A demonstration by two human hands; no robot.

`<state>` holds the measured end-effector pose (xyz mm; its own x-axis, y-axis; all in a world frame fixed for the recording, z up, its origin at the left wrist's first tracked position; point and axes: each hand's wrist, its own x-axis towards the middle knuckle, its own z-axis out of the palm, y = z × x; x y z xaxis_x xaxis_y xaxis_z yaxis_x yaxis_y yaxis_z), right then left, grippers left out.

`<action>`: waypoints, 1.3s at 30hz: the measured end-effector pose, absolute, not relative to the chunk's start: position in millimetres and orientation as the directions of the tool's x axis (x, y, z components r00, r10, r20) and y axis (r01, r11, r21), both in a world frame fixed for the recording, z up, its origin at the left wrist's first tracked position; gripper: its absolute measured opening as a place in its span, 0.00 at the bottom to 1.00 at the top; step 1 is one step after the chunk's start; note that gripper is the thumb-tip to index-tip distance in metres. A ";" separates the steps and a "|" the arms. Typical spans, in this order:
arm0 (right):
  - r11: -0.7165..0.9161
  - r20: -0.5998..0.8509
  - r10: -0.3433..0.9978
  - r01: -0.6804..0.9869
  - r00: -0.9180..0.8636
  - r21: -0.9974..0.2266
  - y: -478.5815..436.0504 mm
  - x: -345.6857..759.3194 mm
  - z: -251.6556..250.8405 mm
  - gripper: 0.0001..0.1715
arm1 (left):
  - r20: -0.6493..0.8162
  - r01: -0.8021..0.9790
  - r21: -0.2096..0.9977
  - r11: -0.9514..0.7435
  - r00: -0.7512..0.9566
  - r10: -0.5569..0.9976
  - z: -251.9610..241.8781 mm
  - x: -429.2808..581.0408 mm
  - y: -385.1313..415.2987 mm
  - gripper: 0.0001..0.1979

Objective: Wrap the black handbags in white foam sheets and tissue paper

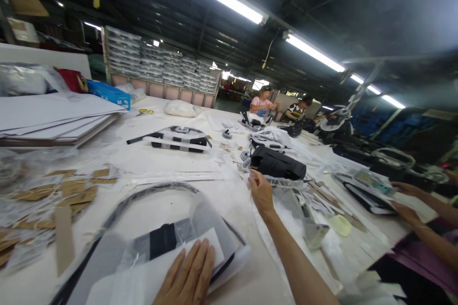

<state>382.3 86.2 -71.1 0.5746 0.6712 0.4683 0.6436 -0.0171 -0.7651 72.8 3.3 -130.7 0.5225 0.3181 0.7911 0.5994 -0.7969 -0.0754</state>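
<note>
A handbag [171, 243] lies before me, with white wrapping over its body and a wrapped handle looping up behind it. A black band [162, 241] under clear plastic crosses it. On a white sheet over the bag, my left hand [191, 269] rests flat, fingers stretched out. Farther right, my right hand [260, 193] reaches over the table with its fingers curled in, close to the near left end of a black rolled bag [277, 162]. Whatever the curled fingers may hold is too small to make out.
Brown paper tags [71, 195] in plastic litter the left, below stacked white boards [53, 119]. Another wrapped bag [179, 138] lies farther back. A greyish dispenser-like object [309, 221] stands right of my arm. A co-worker's hands [408, 202] handle a bag at right.
</note>
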 end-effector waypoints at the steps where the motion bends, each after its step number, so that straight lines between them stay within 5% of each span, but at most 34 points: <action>1: 0.007 0.446 0.667 0.594 0.596 -0.804 83.3 376.9 -68.8 0.25 | 0.796 0.590 -0.057 -0.806 0.513 0.320 -127.0 73.9 -0.4 0.18; 9: 0.253 0.199 0.687 0.026 0.699 -0.967 41.9 345.6 -65.9 0.28 | 0.815 0.343 0.033 -0.939 0.534 0.224 -107.3 52.9 -26.6 0.16; 14: 0.272 0.073 0.797 -0.248 0.600 -0.930 -15.2 311.6 -53.2 0.28 | 0.771 0.163 0.308 -0.937 0.534 0.346 -112.1 38.8 -53.2 0.17; 19: 0.186 -0.066 0.920 -0.579 0.386 -0.794 -85.2 252.8 -55.1 0.22 | 0.402 0.086 0.807 -0.584 0.644 0.651 -95.3 38.2 -74.1 0.21; 22: 0.080 -0.155 0.945 -0.665 0.288 -0.742 -121.8 224.0 -66.4 0.18 | 0.216 -0.021 0.963 -0.270 0.660 0.720 -82.9 43.9 -78.3 0.21; 27: -0.123 -0.314 0.926 -0.619 0.208 -0.775 -163.4 208.8 -89.2 0.18 | 0.044 -0.104 0.994 0.047 0.730 0.682 -65.7 54.7 -81.8 0.19; 32: -0.159 -0.371 0.903 -0.631 0.218 -0.759 -183.7 210.3 -101.4 0.18 | -0.004 -0.151 0.975 0.165 0.727 0.687 -69.4 66.0 -86.2 0.19; 39: -0.265 -0.372 0.928 -0.687 0.008 -0.676 -189.1 186.3 -110.3 0.18 | -0.101 -0.128 0.948 0.290 0.744 0.660 -83.4 79.6 -87.4 0.26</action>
<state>186.3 -189.1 -110.3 0.0082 0.9280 -0.3724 -0.6870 -0.2654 -0.6765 79.6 -87.4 -83.4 0.7444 0.6600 -0.1012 -0.1281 0.2900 0.9484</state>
